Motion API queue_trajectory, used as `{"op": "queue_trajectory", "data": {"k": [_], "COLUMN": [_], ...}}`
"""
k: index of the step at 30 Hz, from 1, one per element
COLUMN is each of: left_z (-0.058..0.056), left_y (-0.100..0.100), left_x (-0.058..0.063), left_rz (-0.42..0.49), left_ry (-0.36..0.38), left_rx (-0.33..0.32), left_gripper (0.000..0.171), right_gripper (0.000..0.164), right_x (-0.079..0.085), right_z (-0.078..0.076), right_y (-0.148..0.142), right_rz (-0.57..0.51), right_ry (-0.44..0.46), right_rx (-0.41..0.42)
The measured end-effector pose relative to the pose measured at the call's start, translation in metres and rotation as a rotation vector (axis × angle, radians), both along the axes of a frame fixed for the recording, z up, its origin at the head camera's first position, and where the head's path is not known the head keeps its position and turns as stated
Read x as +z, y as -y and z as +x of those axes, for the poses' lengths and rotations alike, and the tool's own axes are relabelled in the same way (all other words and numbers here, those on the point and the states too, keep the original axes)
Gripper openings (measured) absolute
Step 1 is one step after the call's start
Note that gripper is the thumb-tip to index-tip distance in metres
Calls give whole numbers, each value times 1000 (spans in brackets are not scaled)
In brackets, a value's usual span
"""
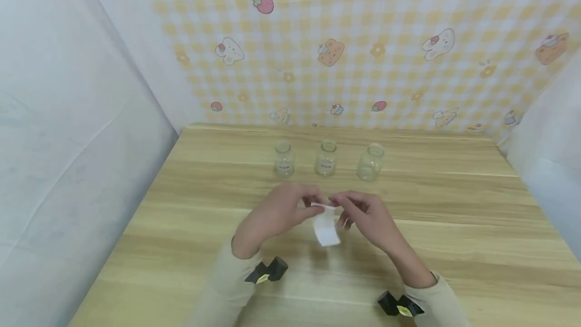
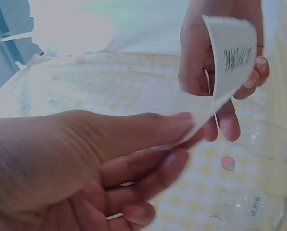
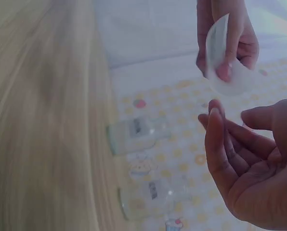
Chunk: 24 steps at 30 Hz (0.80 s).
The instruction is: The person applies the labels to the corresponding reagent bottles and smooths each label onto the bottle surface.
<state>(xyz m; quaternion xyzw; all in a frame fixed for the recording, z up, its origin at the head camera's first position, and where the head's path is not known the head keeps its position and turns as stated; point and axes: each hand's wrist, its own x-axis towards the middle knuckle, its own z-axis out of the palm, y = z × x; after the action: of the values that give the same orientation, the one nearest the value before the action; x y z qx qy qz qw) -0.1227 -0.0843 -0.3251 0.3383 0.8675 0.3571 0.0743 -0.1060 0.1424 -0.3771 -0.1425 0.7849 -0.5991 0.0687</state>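
Note:
My left hand (image 1: 279, 213) pinches a curled white label strip (image 1: 326, 230) between thumb and fingers, above the table. Black printing on the strip (image 2: 236, 57) shows in the left wrist view, and its free end bends upward there. Close beside the strip is my right hand (image 1: 374, 221). In the right wrist view, the right hand (image 3: 259, 168) has its thumb apart from its loosely bent fingers, with nothing between them. Beyond the hands stand three glass jars: a left jar (image 1: 284, 158) and a middle jar (image 1: 326, 157) bearing small printed labels, and a right jar (image 1: 370, 163) showing no label.
The jars stand in a row on the wood-grain table (image 1: 199, 246), toward its back. A yellow checked cloth (image 1: 363, 79) with cartoon prints hangs behind it. White sheets (image 1: 68, 115) hang along the sides. Black devices (image 1: 268, 270) sit on both sleeves.

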Motion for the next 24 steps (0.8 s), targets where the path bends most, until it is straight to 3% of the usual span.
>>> {"op": "queue_trajectory", "data": {"k": [3,6,9,11,13,16,20,24], "left_z": [0,0,0,-1,-3,-7,-9,-11], "left_y": [-3,-6,-6,-6,-7,-8,-11,-13], "left_x": [7,12,16,17,17,16,15,10], "left_rz": [168,336,465,539,604,681,743,786], "left_ry": [-136,-256,-329,-338,-322,-264,-161,-21], "left_rx": [38,31,-35,-121,-218,-355,-447,-473], "left_gripper": [9,14,19,23,26,28,26,23], "right_gripper": [36,36,35,40,42,41,37,40], "right_x": [11,22,30,34,36,38,37,36], "right_z": [-1,-1,-1,-2,-3,-3,-4,-3], "right_y": [-1,-3,-6,-8,-9,-9,-9,-9], "right_rz": [-124,-287,-452,-540,-584,-584,-531,-477], "right_ry": [99,163,178,175,169,138,92,53], "right_rx": [26,111,285,408,506,580,572,507]}}
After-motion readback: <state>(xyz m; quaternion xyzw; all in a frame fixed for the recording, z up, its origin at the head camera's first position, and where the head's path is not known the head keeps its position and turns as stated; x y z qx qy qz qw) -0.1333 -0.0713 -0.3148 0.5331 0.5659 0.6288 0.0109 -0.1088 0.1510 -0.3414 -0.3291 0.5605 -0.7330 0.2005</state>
